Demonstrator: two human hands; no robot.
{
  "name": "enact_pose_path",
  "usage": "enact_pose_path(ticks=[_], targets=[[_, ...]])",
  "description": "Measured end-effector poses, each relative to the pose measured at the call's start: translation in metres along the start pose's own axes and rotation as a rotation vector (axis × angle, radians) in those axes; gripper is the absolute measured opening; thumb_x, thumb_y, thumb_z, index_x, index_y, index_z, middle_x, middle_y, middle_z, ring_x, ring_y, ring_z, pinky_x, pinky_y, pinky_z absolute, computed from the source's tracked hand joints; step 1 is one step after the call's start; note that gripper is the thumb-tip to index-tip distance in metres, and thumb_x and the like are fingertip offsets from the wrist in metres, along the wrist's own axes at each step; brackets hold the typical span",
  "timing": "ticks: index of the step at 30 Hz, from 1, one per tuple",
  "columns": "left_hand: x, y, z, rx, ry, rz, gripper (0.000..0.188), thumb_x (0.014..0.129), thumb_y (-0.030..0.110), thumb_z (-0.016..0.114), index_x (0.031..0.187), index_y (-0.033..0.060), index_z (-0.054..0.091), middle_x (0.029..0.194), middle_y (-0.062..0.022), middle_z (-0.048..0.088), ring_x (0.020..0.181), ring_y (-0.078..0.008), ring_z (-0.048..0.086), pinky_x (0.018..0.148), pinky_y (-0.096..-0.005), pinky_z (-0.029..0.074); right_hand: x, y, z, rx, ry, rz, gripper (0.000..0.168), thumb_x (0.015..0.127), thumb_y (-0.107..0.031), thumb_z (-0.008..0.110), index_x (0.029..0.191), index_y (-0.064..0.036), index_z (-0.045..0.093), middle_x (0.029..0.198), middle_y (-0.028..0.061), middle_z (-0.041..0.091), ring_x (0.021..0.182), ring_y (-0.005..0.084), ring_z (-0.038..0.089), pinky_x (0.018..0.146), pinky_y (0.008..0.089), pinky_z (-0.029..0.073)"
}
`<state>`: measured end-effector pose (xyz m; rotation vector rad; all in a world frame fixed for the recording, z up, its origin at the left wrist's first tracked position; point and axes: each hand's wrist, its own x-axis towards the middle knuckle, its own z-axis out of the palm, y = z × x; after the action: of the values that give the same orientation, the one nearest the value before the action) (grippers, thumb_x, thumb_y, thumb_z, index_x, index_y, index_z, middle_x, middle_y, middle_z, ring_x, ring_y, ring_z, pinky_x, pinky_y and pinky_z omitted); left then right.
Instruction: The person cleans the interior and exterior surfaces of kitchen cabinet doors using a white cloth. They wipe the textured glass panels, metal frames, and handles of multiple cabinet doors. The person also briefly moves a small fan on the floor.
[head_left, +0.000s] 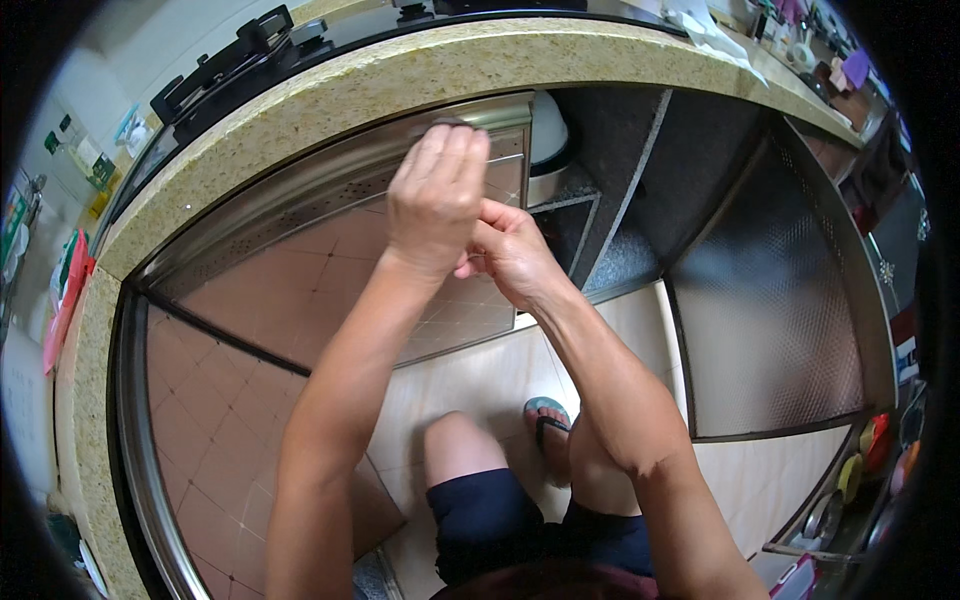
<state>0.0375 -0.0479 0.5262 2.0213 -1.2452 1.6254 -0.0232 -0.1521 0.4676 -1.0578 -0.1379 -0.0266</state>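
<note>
My left hand (439, 196) is raised in front of the metal top rail (330, 195) of a cabinet door, back of the hand toward me. Its fingers are together and bent away, and a small dark blur shows just above them. Whether it grips anything is hidden. My right hand (514, 255) is close against the left one, near the heel of the palm, with thumb and fingers drawn together. Anything between those fingertips is too small to tell. Behind both hands is the pinkish tiled-pattern door panel (300, 277).
A stone countertop edge (360, 82) curves above, with a gas stove (232, 64) on it. To the right, an opened cabinet door (772, 322) with a textured panel stands out beside the dark cabinet interior (705, 150). A white rounded object (547, 127) sits inside. Bottles (82, 165) stand at left.
</note>
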Motion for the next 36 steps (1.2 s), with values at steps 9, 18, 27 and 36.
enact_pose_path(ticks=[9, 18, 27, 36], targets=[[0.021, 0.021, 0.038, -0.133, 0.093, 0.059, 0.023, 0.077, 0.01, 0.063, 0.098, 0.0019, 0.064, 0.103, -0.0115, 0.067, 0.099, -0.0255, 0.066, 0.083, -0.033, 0.056, -0.005, -0.011, -0.02, 0.107, 0.153, -0.066, 0.009, 0.093, -0.01, 0.059, 0.099, -0.005, 0.064, 0.078, 0.0007, 0.065, 0.064, 0.0074, 0.061, 0.054, 0.0218, 0.052], [-0.023, -0.018, -0.04, -0.162, 0.207, -0.228, 0.028, 0.077, 0.003, 0.068, 0.105, 0.0031, 0.07, 0.107, -0.0121, 0.069, 0.099, -0.0275, 0.065, 0.087, -0.0361, 0.052, 0.005, -0.002, 0.018, -0.072, -0.031, -0.012, 0.009, 0.092, -0.009, 0.059, 0.096, -0.002, 0.063, 0.078, 0.0045, 0.064, 0.062, 0.0108, 0.062, 0.057, 0.0251, 0.054], [-0.107, 0.036, -0.071, -1.552, 0.334, -1.757, 0.035, 0.093, 0.036, 0.066, 0.11, 0.0065, 0.061, 0.102, -0.0054, 0.068, 0.087, -0.0164, 0.064, 0.067, -0.0302, 0.051, -0.019, -0.007, -0.005, 0.005, 0.095, -0.047, 0.021, 0.09, -0.019, 0.05, 0.1, -0.003, 0.06, 0.093, 0.0076, 0.065, 0.089, 0.02, 0.065, 0.078, 0.0396, 0.058], [-0.097, 0.049, -0.071, -2.434, 0.667, -1.532, 0.038, 0.096, 0.045, 0.056, 0.106, 0.0108, 0.067, 0.112, -0.0041, 0.068, 0.107, -0.0192, 0.062, 0.09, -0.0367, 0.051, -0.035, -0.017, -0.029, 0.13, 0.082, -0.046, 0.036, 0.101, -0.034, 0.047, 0.099, 0.0, 0.061, 0.083, 0.0099, 0.068, 0.064, 0.0149, 0.065, 0.058, 0.0268, 0.055]])
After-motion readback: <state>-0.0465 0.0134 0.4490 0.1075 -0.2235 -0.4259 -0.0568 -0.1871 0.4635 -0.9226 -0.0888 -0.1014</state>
